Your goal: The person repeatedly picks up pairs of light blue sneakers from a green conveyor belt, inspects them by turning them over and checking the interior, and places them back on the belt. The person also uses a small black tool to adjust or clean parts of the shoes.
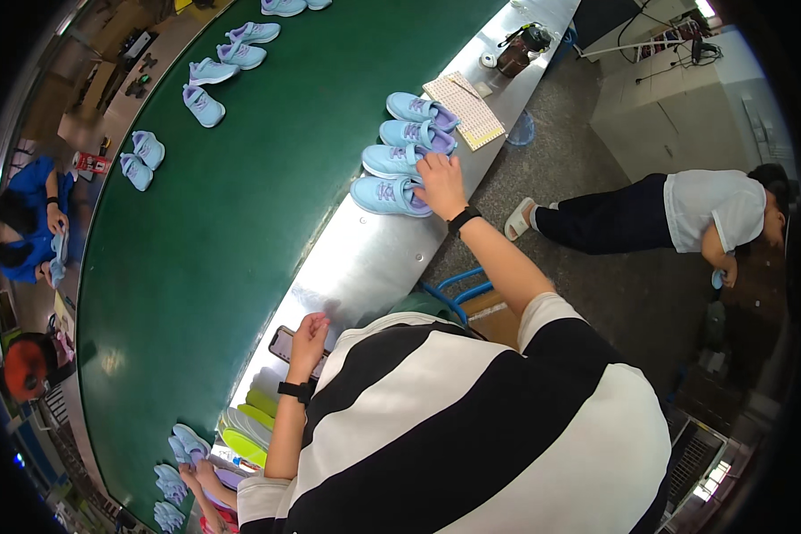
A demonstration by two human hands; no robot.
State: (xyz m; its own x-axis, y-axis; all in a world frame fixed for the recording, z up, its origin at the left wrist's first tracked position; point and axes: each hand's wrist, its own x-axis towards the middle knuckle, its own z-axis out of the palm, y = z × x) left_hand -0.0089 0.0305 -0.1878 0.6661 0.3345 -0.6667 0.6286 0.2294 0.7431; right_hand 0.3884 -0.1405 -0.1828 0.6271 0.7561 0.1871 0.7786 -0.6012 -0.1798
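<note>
Right hand (441,184) at nearest shoe (378,197); left hand (308,342) by phone (281,343). Cannot tell whether either grip is closed. Risk: sideways nudge could skew neighbouring shoe (388,161).

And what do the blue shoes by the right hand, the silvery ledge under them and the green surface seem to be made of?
Blue shoes: probably matt fabric uppers, judging by their soft, dull look.
Silvery ledge: likely metal, smooth, given its bright glare.
Green surface: perhaps rubber or plastic, with blurred sheen on even colour.
</note>
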